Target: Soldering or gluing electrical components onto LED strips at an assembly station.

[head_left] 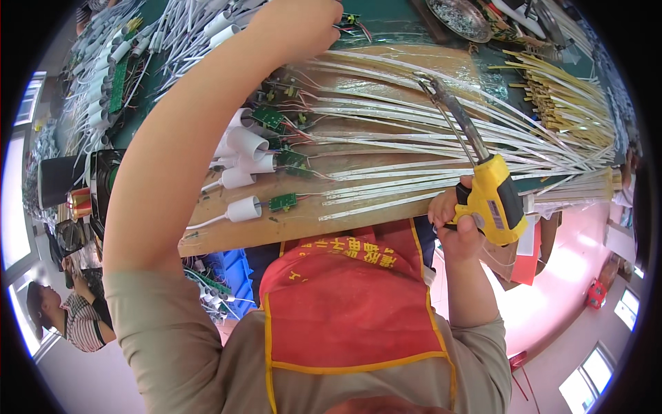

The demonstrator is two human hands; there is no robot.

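My right hand (458,219) is wrapped round the grip of a yellow and black soldering gun (494,200). Its long metal tip points up and to the left, above the white strips. My left hand (300,27) reaches to the far edge, fingers bent closed at a small green circuit board (350,19) with red and white wires; part of the grip is cut off by the picture's top. Between my arms, more green circuit boards (283,202) lie on a brown board (386,83), wired to thin white strips (386,196) and next to white plastic tubes (245,209).
Bundles of white cables and tubes (103,90) fill the far left. At the far right lie yellowish strips (558,90) and a metal dish (460,19). A blue crate (238,276) stands below the bench's front edge. Another person (76,317) is at the left.
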